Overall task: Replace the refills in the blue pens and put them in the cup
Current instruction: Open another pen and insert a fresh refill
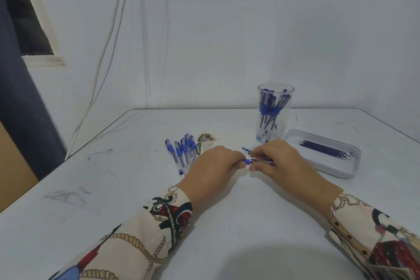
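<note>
Both my hands pinch one blue pen (248, 161) between them: left hand (216, 163), right hand (276, 158). Cup (275, 112) just behind my right hand.

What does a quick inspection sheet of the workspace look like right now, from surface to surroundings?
Surface: white table, scuffed, with a burn mark.
Job's things: clear cup upright, holding blue pens; loose pens lying left of the hands; refills in a shallow tray on the right.
Clutter: nothing seen.
Hands: left hand and right hand grip one pen between them, fingers curled.
Cables: white cables hanging down the wall, behind the table.
Surroundings: white wall, dark curtain at left.
</note>
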A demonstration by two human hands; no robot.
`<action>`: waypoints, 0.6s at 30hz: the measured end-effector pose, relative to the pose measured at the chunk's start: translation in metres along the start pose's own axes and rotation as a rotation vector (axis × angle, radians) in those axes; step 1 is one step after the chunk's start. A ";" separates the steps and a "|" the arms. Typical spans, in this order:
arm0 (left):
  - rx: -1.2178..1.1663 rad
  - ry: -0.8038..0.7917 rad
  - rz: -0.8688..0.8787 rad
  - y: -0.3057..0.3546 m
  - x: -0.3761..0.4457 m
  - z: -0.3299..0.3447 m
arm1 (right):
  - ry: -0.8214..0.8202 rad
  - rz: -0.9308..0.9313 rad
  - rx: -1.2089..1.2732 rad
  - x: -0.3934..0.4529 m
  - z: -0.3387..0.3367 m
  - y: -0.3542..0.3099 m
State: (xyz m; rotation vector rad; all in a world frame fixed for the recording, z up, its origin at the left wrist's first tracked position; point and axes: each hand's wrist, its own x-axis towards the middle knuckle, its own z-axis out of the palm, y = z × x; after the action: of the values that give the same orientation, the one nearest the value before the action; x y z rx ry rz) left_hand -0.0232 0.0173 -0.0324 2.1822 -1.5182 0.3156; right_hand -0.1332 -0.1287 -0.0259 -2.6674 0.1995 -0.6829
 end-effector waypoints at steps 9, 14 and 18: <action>-0.018 0.014 -0.017 0.001 -0.001 -0.005 | -0.061 0.086 0.083 -0.003 0.003 0.000; -0.015 0.008 -0.028 0.001 -0.001 -0.005 | -0.053 0.127 0.176 -0.004 0.003 -0.001; -0.009 0.008 -0.039 0.002 -0.001 -0.006 | -0.035 0.142 0.239 -0.005 0.002 -0.004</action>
State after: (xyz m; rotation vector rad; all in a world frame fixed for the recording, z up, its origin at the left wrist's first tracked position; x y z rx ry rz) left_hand -0.0253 0.0206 -0.0271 2.1983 -1.4679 0.3040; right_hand -0.1360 -0.1232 -0.0278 -2.4092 0.2768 -0.5757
